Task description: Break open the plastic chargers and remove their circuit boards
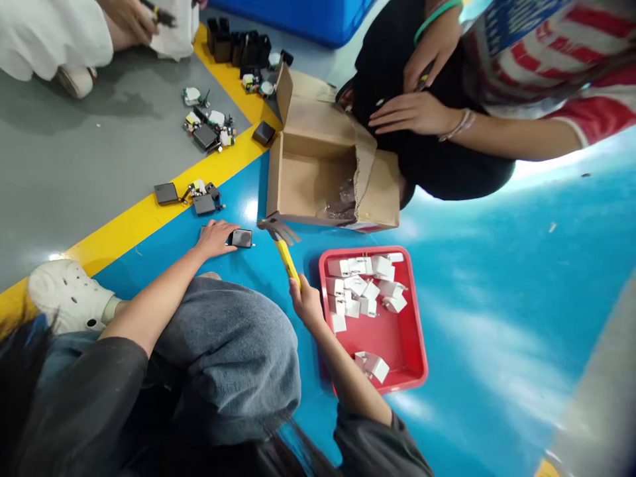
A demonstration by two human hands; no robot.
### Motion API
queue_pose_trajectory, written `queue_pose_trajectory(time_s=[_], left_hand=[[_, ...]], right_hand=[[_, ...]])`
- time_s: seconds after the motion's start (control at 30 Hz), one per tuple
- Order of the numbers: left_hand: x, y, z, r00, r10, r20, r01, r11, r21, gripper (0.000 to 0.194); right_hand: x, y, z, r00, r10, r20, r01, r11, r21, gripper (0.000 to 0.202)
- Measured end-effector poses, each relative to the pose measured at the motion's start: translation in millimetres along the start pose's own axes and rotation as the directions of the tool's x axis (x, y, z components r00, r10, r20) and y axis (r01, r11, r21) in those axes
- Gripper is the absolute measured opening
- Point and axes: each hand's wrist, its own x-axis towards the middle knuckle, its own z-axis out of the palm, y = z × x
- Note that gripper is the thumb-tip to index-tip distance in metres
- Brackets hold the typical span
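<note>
My right hand (307, 303) is closed around the yellow handle of a claw hammer (287, 260). The hammer's metal head is raised over the blue floor, between the cardboard box and my left hand. Low on the floor, my left hand (217, 238) grips one end of a black power adapter (242, 238), which lies flat. A dark edge shows at the far side of that hand, too covered to make out. Just beyond it lie another black adapter (204, 204) and a black casing (165, 193), with opened parts beside them.
An open cardboard box (313, 169) holds clear plastic. A red tray (370, 341) holds several white chargers (355, 285). Circuit boards and casings (206, 136) lie beyond. Two people sit nearby, one hand (417, 112) over dark trousers. A blue bin (298, 20) stands behind.
</note>
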Motion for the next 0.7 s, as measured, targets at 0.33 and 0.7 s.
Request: queue_pose_trajectory(time_s=[0.33,0.7], left_hand=[[-1,1,-6.1,0.999,-0.048,0.019,0.048,0.999,0.008,0.064],[-3,5,-13.0,0.997,-0.080,0.008,0.081,0.996,-0.031,0.064]], right_hand=[[-17,-13,-11,0.994,-0.026,-0.106,0.032,0.998,0.055,0.054],[-26,17,7,0.989,0.073,-0.132,-0.049,0.983,0.175,0.055]])
